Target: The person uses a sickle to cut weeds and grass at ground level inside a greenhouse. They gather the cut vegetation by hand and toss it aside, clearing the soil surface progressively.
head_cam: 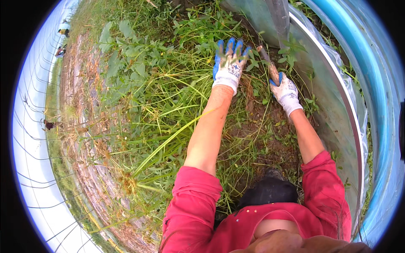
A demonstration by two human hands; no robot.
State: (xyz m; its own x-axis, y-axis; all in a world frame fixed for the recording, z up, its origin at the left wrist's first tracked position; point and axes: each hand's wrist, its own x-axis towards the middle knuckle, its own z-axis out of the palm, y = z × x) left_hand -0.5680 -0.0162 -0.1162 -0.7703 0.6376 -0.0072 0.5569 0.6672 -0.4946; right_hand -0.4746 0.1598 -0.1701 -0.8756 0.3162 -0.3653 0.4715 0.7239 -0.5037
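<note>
My left hand [231, 64], in a white knit glove with blue-coated fingers, lies over the green weeds [190, 63] with its fingers spread. Nothing shows in its grasp. Lower and to the right, my right hand [285, 91], gloved the same way and soiled, is closed around a wooden handle [272, 70]. The handle slants up and away to the left; whether a blade is fixed to it I cannot tell among the leaves. Between my forearms lies brown soil [250, 126] with scattered stems and cut-looking grass.
Close on my right runs a plastic film wall [319, 95] with a curved white rail [345, 95] and a blue film roll [376, 104]. Tall sedge [158, 158] leans in from the left. Other people [60, 51] are far off at left, near dry beds [84, 126].
</note>
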